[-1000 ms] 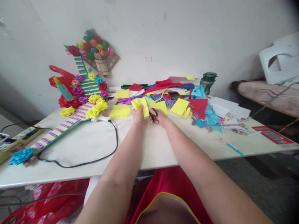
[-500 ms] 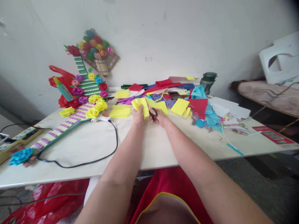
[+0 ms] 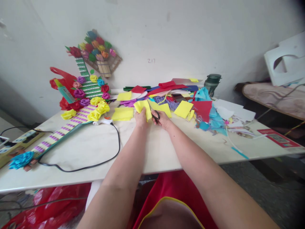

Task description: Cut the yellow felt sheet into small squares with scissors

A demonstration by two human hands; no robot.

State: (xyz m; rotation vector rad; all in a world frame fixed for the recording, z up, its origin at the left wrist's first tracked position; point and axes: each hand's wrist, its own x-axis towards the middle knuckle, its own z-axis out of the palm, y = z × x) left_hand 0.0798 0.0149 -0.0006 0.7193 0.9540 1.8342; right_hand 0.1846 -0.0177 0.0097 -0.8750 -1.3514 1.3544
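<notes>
My left hand (image 3: 141, 118) grips a folded piece of yellow crepe paper (image 3: 143, 106) just above the table. A pair of scissors (image 3: 156, 116) with dark handles is in my right hand (image 3: 163, 119), its fingers closed around the loops. The blades point up and left along the right edge of the held paper; how far they are apart is too small to tell. Behind my hands lies another yellow sheet (image 3: 165, 110). More yellow pieces rest on both sides, one on the left (image 3: 122, 114) and a yellow square (image 3: 183, 108) on the right.
Left stands a striped craft guitar shape (image 3: 63, 129) with paper flowers. A white glue gun (image 3: 103, 121) and its black cable (image 3: 119, 143) lie beside it. Coloured paper is piled along the wall, with a dark green bottle (image 3: 212, 84), blue scraps (image 3: 218, 117) and a power strip (image 3: 22, 143).
My right hand and the scissors have shifted very slightly. The yellow paper in my left hand stays in nearly the same place.
</notes>
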